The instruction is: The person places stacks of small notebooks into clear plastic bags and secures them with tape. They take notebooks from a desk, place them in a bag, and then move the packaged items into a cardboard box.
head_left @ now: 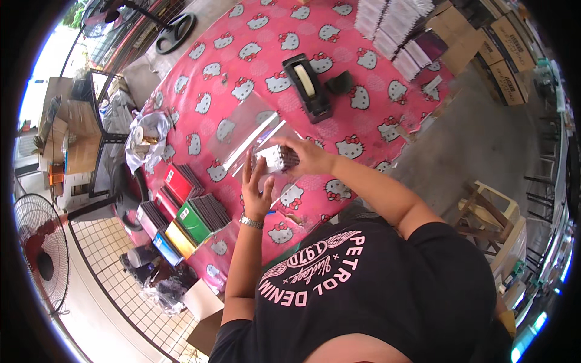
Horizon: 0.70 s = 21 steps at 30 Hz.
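Observation:
My right hand (310,158) is closed round a small stack of spiral-bound notebooks (289,158), its dark bindings facing right. Shiny clear plastic covers part of the stack. My left hand (258,192) is at the stack's left side with its fingers apart; whether the fingertips touch the plastic is hard to tell. Just beyond both hands, a clear plastic sheet (245,130) lies flat on the table and catches the light. A black tape dispenser (307,89) with a pale roll stands farther off.
Spiral notebooks in several colours, including a green stack (196,219), sit at the table's left edge. White wrapped packs (393,30) are piled at the far right, near cardboard boxes (502,60). The table has a pink patterned cover (236,54). A fan (42,254) stands left.

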{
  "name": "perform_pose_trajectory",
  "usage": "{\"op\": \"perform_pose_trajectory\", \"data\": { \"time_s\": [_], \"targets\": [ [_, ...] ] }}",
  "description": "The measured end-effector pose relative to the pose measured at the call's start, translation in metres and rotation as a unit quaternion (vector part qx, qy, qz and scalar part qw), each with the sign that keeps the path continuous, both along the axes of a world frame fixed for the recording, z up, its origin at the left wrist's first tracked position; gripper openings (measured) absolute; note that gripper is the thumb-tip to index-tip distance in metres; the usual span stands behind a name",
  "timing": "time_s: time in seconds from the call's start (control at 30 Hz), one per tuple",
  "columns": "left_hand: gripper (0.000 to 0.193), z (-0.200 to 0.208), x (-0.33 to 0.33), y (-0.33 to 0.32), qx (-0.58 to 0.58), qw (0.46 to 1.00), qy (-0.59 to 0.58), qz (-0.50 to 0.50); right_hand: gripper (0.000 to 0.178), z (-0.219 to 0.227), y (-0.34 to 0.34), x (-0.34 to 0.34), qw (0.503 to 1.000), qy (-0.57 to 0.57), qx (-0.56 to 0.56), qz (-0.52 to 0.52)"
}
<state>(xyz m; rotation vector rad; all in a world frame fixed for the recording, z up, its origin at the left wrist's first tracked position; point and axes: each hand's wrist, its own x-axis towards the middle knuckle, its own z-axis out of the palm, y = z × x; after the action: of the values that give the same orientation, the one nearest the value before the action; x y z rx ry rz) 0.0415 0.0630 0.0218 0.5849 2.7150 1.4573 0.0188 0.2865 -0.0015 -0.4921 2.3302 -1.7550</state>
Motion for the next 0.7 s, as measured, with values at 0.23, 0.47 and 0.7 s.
{"op": "perform_pose_trajectory", "data": {
  "time_s": [0.23,0.47,0.7],
  "targets": [
    [0.04,0.044,0.005,0.034,0.004,0.998,0.032,-0.049,0.046,0.1,0.176,-0.021,0.802,0.098,-0.211,-0.55],
    [0.024,0.029,0.023,0.017,-0.047,0.998,-0.032,-0.008,0.067,0.082,0.402,-0.067,0.67,0.037,-0.275,-0.689],
    [0.02,0.026,0.04,-0.043,-0.052,0.993,-0.019,0.101,0.061,0.026,0.422,-0.077,0.706,-0.064,0.075,-0.701]
  ]
}}
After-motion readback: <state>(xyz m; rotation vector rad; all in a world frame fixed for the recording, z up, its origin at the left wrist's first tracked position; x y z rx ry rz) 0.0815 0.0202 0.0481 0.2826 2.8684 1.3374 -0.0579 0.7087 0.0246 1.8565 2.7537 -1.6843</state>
